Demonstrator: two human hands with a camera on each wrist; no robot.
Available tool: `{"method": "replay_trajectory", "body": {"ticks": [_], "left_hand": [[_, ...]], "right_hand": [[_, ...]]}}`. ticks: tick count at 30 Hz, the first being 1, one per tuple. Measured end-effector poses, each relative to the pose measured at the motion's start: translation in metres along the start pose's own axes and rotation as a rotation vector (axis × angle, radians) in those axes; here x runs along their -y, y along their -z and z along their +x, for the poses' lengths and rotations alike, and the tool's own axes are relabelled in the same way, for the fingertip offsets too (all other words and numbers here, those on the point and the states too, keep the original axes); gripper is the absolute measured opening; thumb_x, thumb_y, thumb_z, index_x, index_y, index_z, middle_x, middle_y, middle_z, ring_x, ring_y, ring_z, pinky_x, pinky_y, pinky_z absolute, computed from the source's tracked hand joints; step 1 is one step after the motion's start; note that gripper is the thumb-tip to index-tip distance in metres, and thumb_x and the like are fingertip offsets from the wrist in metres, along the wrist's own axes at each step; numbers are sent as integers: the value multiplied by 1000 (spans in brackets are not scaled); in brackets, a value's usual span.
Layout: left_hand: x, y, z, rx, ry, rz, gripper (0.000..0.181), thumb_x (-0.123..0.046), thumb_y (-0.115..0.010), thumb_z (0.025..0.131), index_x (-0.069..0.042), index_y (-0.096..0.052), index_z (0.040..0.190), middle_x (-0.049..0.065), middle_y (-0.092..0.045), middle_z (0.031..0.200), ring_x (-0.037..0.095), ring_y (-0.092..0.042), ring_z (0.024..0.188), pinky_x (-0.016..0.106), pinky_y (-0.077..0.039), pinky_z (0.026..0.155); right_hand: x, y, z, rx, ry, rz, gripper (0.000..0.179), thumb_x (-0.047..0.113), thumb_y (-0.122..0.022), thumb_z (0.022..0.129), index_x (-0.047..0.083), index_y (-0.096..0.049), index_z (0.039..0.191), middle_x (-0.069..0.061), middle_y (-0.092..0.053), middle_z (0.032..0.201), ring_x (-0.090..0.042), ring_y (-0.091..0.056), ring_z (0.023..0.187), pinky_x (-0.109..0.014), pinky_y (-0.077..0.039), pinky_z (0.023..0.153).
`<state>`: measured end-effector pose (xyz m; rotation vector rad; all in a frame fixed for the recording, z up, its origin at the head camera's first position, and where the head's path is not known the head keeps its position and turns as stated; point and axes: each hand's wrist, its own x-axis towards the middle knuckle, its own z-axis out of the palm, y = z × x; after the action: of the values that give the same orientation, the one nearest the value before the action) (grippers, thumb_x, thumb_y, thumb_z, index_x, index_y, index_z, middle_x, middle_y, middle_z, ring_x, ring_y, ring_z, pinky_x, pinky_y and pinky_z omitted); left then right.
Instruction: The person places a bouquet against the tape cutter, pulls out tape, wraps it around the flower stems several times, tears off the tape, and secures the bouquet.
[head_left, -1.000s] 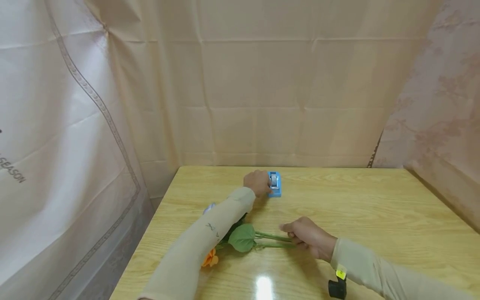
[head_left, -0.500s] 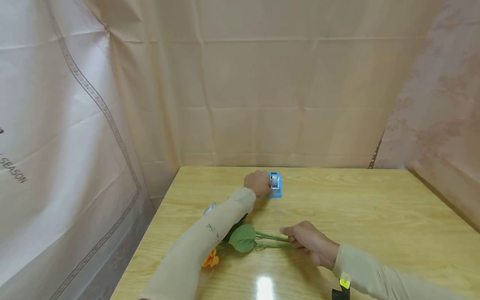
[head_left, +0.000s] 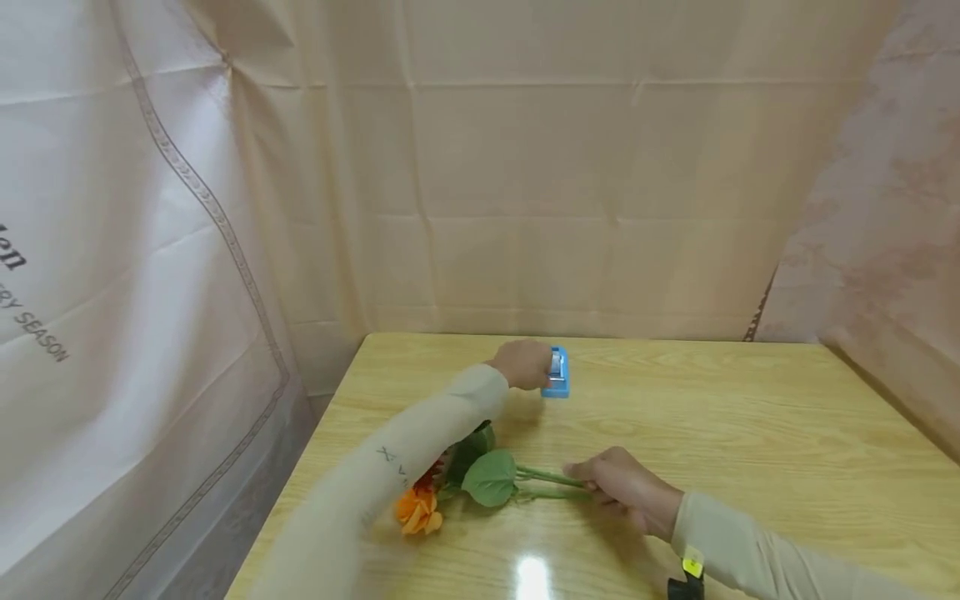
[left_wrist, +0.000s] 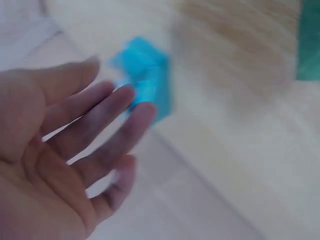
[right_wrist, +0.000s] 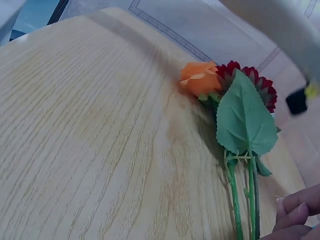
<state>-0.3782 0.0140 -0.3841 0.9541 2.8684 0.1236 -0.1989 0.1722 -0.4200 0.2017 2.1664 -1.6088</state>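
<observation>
My left hand (head_left: 522,364) is beside a blue tape dispenser (head_left: 558,375) near the table's back edge. In the left wrist view its fingers are loosely extended, with the fingertips overlapping the blurred dispenser (left_wrist: 162,82). The right hand (head_left: 630,492) is at the stem ends of artificial flowers. Its thumb and fingers (right_wrist: 300,202) are pinched together, with a thin pale sliver at the tips that looks like clear tape. Green stems (right_wrist: 235,200) run beside them. An orange flower (right_wrist: 200,79), a dark red flower (right_wrist: 260,85) and a broad leaf (right_wrist: 245,115) lie together, partly under my left forearm in the head view.
The wooden table (head_left: 750,433) extends to the right of the flowers. Cloth sheets (head_left: 525,208) hang behind and along both sides. A blurred green patch (left_wrist: 309,40) shows at the left wrist view's edge.
My left forearm has shifted left and down, uncovering more of the orange flower, and the left hand's outline has turned at the dispenser. The right hand stays almost still at the stems.
</observation>
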Motion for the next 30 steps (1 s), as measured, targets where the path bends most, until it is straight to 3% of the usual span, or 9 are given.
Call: {"method": "replay_trajectory", "body": {"ticks": [3, 6, 10, 13, 15, 17, 21, 25, 30], "left_hand": [[-13, 23, -27, 65, -90, 7, 26, -27, -73, 98, -17, -72, 74, -12, -60, 70, 3, -48, 61, 22, -45, 61], [-27, 30, -58, 102, -167, 41, 17, -34, -72, 98, -21, -83, 99, -13, -76, 96, 2, -65, 77, 26, -54, 73], [-46, 14, -96, 95, -263, 182, 37, -56, -68, 92, -27, -81, 110, -14, -76, 109, 7, -69, 92, 41, -51, 97], [-58, -3, -118, 25, -327, 359, 46, -68, -64, 88, -30, -81, 107, -16, -75, 108, 9, -64, 98, 48, -43, 105], [-63, -14, -130, -11, -355, 469, 37, -64, -65, 91, -32, -80, 100, -16, -74, 102, 11, -60, 98, 45, -43, 104], [-67, -22, -137, -28, -359, 564, 22, -54, -68, 95, -34, -77, 95, -16, -72, 98, 12, -59, 99, 43, -42, 103], [-68, -35, -145, -23, -348, 666, 4, -36, -72, 97, -36, -76, 96, -16, -72, 103, 14, -59, 105, 42, -41, 105], [-66, -41, -148, -42, -358, 658, 7, -39, -71, 97, -35, -75, 94, -15, -71, 99, 13, -58, 97, 38, -42, 98], [-61, -48, -151, -103, -389, 659, 10, -36, -70, 97, -32, -74, 89, -14, -72, 95, 13, -57, 90, 37, -41, 91]], "right_hand": [[-1, 2, -1, 20, 16, -2, 50, 25, -67, 98, 18, -41, 57, 7, -31, 54, -9, -22, 50, -24, -25, 51], [-2, 3, -1, 23, 23, -4, 50, 25, -67, 98, 18, -41, 56, 8, -32, 53, -8, -22, 49, -23, -25, 51], [-4, 5, -1, 25, 30, 11, 46, 24, -68, 97, 18, -44, 58, 8, -34, 54, -8, -24, 49, -22, -26, 50], [-6, 6, -1, 20, 37, 7, 43, 24, -68, 97, 16, -48, 60, 7, -35, 55, -8, -25, 50, -22, -27, 50], [-6, 5, -2, 12, 39, 0, 43, 25, -68, 97, 16, -48, 61, 7, -35, 56, -9, -25, 51, -22, -26, 50], [-6, 6, -1, 5, 39, -3, 43, 25, -69, 97, 16, -48, 60, 7, -35, 56, -9, -25, 51, -22, -26, 50], [-7, 5, 1, -13, 27, 3, 43, 24, -70, 95, 15, -48, 60, 7, -36, 56, -8, -26, 50, -22, -26, 50], [-10, 7, 0, -48, 12, -26, 41, 25, -72, 94, 15, -50, 61, 5, -40, 58, -10, -31, 52, -25, -34, 54], [-10, 10, -2, -52, 3, -41, 41, 26, -73, 94, 14, -50, 62, 6, -36, 56, -10, -30, 52, -24, -32, 52]]}}
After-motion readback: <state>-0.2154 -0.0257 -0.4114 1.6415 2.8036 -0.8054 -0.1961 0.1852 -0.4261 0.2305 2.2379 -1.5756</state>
